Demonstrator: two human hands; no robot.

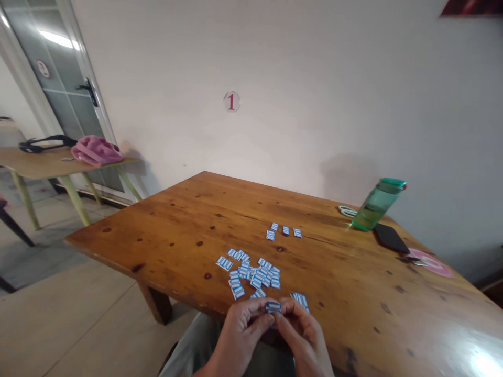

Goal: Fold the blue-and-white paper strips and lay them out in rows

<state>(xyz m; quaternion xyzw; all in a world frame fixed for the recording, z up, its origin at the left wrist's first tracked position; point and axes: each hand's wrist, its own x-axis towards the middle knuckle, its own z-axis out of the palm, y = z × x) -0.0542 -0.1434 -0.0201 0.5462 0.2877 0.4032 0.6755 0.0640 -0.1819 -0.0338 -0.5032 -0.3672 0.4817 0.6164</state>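
Observation:
Between my fingertips, at the near edge of the wooden table (188,220), is a small blue-and-white card (273,306). My left hand (243,327) pinches it from the left, and my right hand (301,330) pinches it from the right. Just beyond my hands lies a loose pile of similar blue-and-white cards (257,275), some overlapping. Another such card (301,301) lies close to my right fingers, partly covered by them. Farther back, several small folded-looking pieces (286,230) of the same colours sit apart from the pile.
On the right stand a green bottle (379,204), a dark phone-like slab (391,238), a white coiled cable (347,211) and a pink round sticker (436,264) with a metallic item near it. At left, a second table (39,162) bears a pink cloth item (97,150).

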